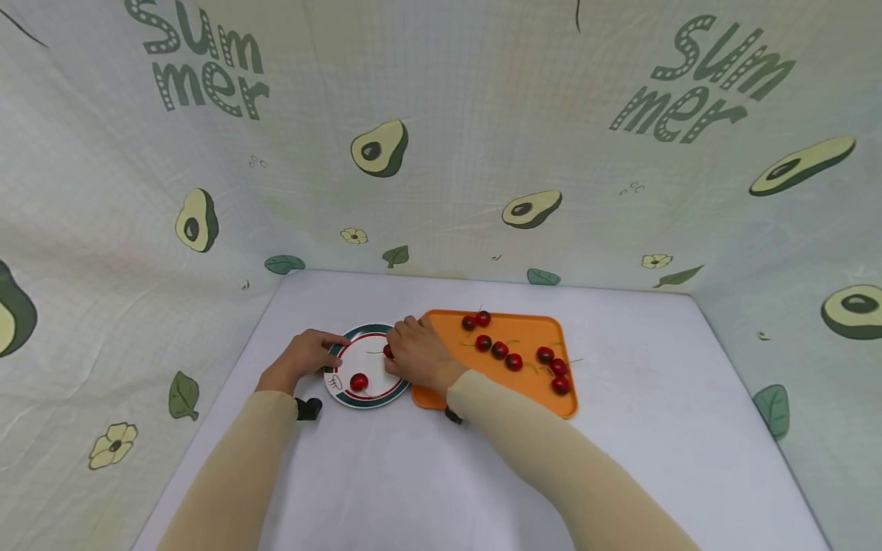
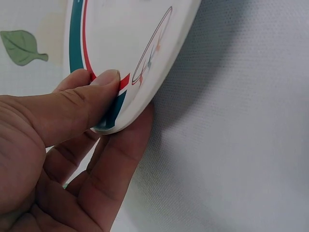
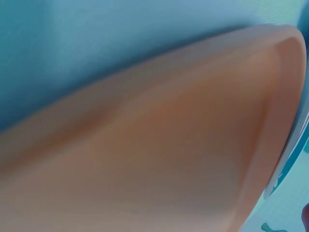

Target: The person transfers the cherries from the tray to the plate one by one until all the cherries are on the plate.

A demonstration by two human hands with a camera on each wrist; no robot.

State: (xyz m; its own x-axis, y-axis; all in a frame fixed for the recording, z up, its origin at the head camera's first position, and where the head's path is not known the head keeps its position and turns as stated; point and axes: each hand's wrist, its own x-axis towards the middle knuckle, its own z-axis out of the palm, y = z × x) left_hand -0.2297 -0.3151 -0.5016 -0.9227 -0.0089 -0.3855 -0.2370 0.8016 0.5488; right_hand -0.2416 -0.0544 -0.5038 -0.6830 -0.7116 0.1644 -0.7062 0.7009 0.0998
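In the head view, a white plate [image 1: 372, 361] with a green and red rim band lies at the left of the table. My left hand [image 1: 306, 360] pinches its left rim; the left wrist view has the thumb on top and fingers beneath the edge [image 2: 159, 72]. Over the plate's right side, my right hand [image 1: 420, 353] holds a dark red cherry [image 1: 388, 351] at its fingertips, partly hidden by the fingers. Another cherry [image 1: 359, 382] lies on the plate near the front.
Right beside the plate sits an orange tray [image 1: 441, 325] with several stemmed cherries [image 1: 499, 350] spread over it. My right forearm crosses the tray's front. A cloth printed with avocados [image 1: 380, 149] hangs behind and at both sides of the white table [image 1: 641, 428].
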